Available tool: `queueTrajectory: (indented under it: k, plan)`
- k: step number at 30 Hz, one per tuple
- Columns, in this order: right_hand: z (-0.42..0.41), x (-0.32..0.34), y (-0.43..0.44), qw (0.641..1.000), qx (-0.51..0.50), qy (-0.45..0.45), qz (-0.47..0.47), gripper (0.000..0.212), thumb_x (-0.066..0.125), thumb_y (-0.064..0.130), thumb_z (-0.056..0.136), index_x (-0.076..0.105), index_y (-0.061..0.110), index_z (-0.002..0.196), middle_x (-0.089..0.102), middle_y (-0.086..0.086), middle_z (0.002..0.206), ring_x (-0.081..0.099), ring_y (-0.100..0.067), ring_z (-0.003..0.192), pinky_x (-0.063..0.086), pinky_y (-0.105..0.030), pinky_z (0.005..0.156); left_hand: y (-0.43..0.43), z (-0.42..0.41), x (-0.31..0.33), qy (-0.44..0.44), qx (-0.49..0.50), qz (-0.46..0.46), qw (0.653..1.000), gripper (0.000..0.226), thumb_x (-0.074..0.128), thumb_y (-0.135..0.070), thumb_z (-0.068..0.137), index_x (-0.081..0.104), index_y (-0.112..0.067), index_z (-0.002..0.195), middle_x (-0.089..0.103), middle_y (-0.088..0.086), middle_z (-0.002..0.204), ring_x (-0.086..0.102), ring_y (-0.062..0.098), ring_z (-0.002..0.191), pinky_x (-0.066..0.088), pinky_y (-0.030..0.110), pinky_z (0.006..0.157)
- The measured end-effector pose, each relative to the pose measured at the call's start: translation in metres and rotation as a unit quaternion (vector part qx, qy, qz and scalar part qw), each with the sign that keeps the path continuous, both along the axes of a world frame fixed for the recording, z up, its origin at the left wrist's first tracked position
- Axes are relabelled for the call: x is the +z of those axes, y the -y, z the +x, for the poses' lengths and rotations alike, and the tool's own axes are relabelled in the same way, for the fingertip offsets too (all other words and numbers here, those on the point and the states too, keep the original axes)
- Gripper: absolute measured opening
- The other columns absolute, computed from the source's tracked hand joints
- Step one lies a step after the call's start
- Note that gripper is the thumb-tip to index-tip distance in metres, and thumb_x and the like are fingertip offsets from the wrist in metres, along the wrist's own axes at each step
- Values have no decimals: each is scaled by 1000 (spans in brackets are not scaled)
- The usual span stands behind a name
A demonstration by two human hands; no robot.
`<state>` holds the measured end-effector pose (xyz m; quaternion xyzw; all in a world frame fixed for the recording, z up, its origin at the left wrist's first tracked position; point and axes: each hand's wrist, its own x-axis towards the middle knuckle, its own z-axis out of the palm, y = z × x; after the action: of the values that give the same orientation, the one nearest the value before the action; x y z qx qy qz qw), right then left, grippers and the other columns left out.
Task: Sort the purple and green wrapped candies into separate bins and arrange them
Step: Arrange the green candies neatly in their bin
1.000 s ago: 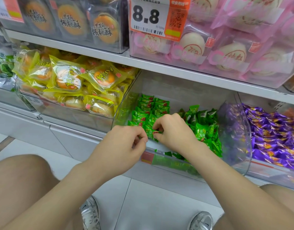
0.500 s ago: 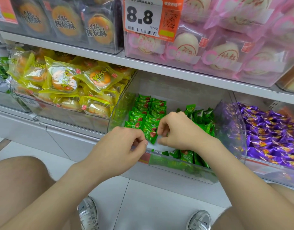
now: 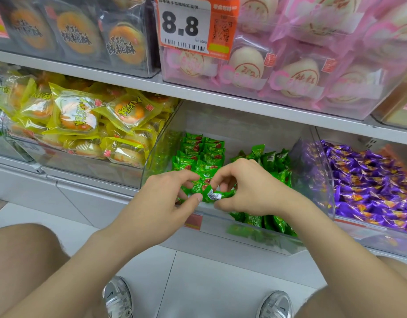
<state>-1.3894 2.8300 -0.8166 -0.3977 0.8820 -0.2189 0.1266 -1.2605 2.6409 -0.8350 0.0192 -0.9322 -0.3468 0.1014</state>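
Nearest, a pair of grey mesh trainers (image 3: 118, 297) is seen on the pale tiled floor (image 3: 197, 271), below the front of the clear plastic bin (image 3: 220, 223), which is taken as the landmark.

Over the bin's front lip, a single green-wrapped candy (image 3: 215, 195) with a white barcode patch is held between both hands. Its left end is pinched by the thumb and forefinger of the left hand (image 3: 165, 203). Its right end is gripped by the curled fingers of the right hand (image 3: 248, 191). A small red label (image 3: 193, 221) is fixed to the bin's front wall; its writing cannot be read.

Inside the bin, tidy rows of green candies (image 3: 200, 152) are lined up along the left side, and a loose heap of green candies (image 3: 273, 159) is piled on the right. Bare floor is left between them and towards the back wall – open room for more rows.

Right of the bin, purple-wrapped candies (image 3: 370, 180) are heaped in a neighbouring compartment beyond the clear curved divider. Left of it, yellow pastry packets (image 3: 76, 113) are stacked.

Above the bin, past the grey shelf edge (image 3: 243, 104), an orange-and-white price tag (image 3: 186, 26) reading "8.8" – with a barcode and QR code – is hung before pink-wrapped white buns (image 3: 301, 72).
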Motion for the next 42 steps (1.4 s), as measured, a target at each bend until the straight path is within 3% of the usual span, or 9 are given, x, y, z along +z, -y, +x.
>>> queueTrajectory:
  k: [9, 14, 17, 22, 25, 29, 33, 36, 42]
  plan:
    - [20, 16, -9, 939, -56, 263, -213, 20, 83, 22, 90, 79, 20, 109, 81, 0, 100, 76, -18, 91, 61, -36, 82, 4, -2, 9, -95, 36, 176, 979, 13, 81, -19, 91, 80, -31, 96, 77, -15, 81, 73, 10, 78, 59, 27, 68]
    - [26, 19, -9, 847, -83, 453, -266, 27, 63, 16, 103, 70, -5, 118, 67, -16, 93, 59, -17, 76, 48, -26, 67, 4, 8, 16, -134, -47, 83, 986, 40, 81, -37, 89, 73, -33, 128, 71, -19, 121, 70, 16, 102, 59, 26, 68]
    - [32, 25, -9, 825, -74, 501, -250, 34, 56, 23, 107, 72, -5, 117, 70, -17, 96, 62, -18, 75, 49, -26, 68, 9, 7, 15, -143, -52, 64, 986, 25, 82, -26, 89, 79, -29, 114, 72, -26, 99, 68, 5, 83, 51, 16, 62]
    - [42, 27, -10, 956, -34, 183, -227, 17, 69, 39, 98, 80, 28, 104, 79, 6, 97, 74, -12, 88, 59, -29, 75, 11, 6, 15, -154, -19, 16, 988, 10, 77, -32, 93, 74, -28, 85, 57, -27, 67, 43, 9, 53, 28, 16, 53]
    - [36, 16, -9, 953, -46, 184, -238, 13, 78, 27, 94, 81, 21, 105, 80, 1, 92, 75, -19, 87, 61, -36, 81, 14, 5, 14, -120, -18, 48, 992, 13, 74, -36, 96, 73, -30, 85, 60, -18, 68, 49, 17, 55, 36, 29, 52]
    - [26, 18, -8, 941, -80, 254, -207, 19, 81, 31, 90, 77, 22, 106, 80, -1, 82, 66, -14, 68, 55, -33, 69, 12, 4, 13, -101, -24, 26, 994, 12, 71, -34, 98, 71, -33, 87, 61, -24, 69, 52, 13, 56, 31, 18, 52]
    - [7, -4, -7, 976, -158, 44, -144, 14, 84, 40, 87, 76, 34, 97, 76, 6, 76, 71, -13, 76, 59, -43, 88, 21, 4, 3, -114, 27, -87, 989, 8, 69, -29, 97, 67, -35, 102, 61, -20, 79, 56, 5, 65, 49, 33, 64]
    - [5, -15, 1, 986, -141, 37, -83, 17, 84, 38, 87, 73, 39, 101, 71, 11, 82, 64, -2, 81, 55, -39, 95, 22, 5, 0, -106, 9, -110, 988, 17, 71, -27, 94, 70, -31, 110, 62, -19, 90, 57, 5, 77, 53, 34, 73]
    - [8, -33, 27, 995, -94, 6, 24, 31, 86, 30, 84, 73, 31, 112, 64, 12, 90, 60, -18, 101, 55, -37, 90, 20, 7, -1, -104, -7, -119, 987, 17, 74, -23, 93, 74, -26, 109, 67, -12, 98, 60, 12, 91, 51, 33, 80]
